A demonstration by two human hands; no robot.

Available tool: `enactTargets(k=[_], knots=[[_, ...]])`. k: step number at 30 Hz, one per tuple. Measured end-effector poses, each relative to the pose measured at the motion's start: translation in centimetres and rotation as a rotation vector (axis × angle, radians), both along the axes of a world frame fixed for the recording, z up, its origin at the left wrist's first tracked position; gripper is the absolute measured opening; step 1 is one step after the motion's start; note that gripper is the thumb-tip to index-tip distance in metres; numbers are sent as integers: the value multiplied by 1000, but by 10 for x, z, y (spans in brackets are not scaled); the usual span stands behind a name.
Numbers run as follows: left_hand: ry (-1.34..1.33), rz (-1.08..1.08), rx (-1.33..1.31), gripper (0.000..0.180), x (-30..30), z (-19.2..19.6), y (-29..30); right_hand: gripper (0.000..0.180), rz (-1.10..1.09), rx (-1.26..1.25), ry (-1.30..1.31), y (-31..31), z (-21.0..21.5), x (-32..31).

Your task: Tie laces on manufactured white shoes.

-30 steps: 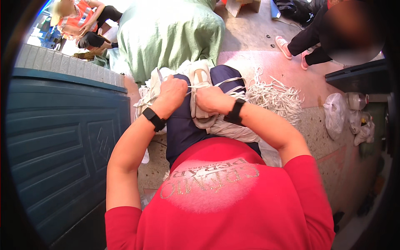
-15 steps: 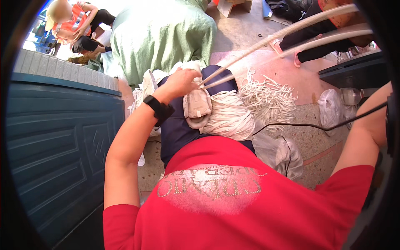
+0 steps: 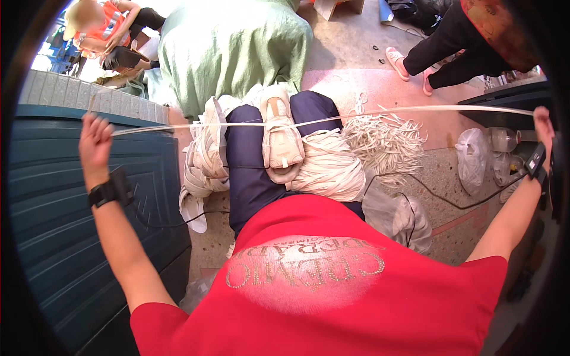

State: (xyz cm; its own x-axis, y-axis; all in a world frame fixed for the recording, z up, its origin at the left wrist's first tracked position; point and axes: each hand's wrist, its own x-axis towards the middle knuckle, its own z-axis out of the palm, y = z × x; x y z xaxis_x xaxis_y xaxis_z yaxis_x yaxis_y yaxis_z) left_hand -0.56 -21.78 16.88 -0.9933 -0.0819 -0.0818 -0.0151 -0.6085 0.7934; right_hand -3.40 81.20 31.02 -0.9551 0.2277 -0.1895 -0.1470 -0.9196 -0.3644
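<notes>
1. White cord [image 3: 368,114] ran taut across the scene, from the left hand [image 3: 95,141] far out on the left to the right hand [image 3: 542,126] far out on the right, passing above the person's lap.
2. The left hand was closed around the cord's left end, fingers curled over it, arm raised beside the dark teal panel [image 3: 53,237].
3. The right hand was at the cord's right end near the picture's rim; its fingers seemed closed on the cord, though the edge made that hard to tell.
4. Each wrist bore a black band [image 3: 108,191], and thin black cables ran from them.
5. A pale sneaker [image 3: 281,142] lay on the dark blue trouser legs [image 3: 249,172], just beneath the stretched cord.
6. A thick coil of white cord [image 3: 329,169] rested against the sneaker's right side, on the lap.
7. A loose heap of cut white strips [image 3: 386,139] lay on the floor right of the coil.
8. A green cloth-covered bundle [image 3: 237,47] stood farther off, and a clear plastic bag [image 3: 472,157] lay at the right.
9. Another person's dark-trousered legs and pink shoes [image 3: 396,62] stood at the far right.
</notes>
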Motion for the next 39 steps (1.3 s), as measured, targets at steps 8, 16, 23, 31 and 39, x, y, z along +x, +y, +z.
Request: enactTargets(k=[8, 16, 23, 31, 39], knots=[[-8, 509, -162, 19, 57, 79, -204, 23, 163, 655, -170, -70, -108, -30], [-364, 139, -608, 28, -5, -11, 85, 21, 1001, 1490, 60, -435, -234, -3], [-461, -606, -730, 22, 31, -100, 240, 16, 791, 2090, 636, -542, -305, 25], [-158, -372, -1062, 18, 34, -154, 253, 16, 445, 2285, 679, -559, -331, 20], [-343, -361, -1157, 21, 55, -146, 253, 15, 491, 2486, 686, -569, -319, 25]])
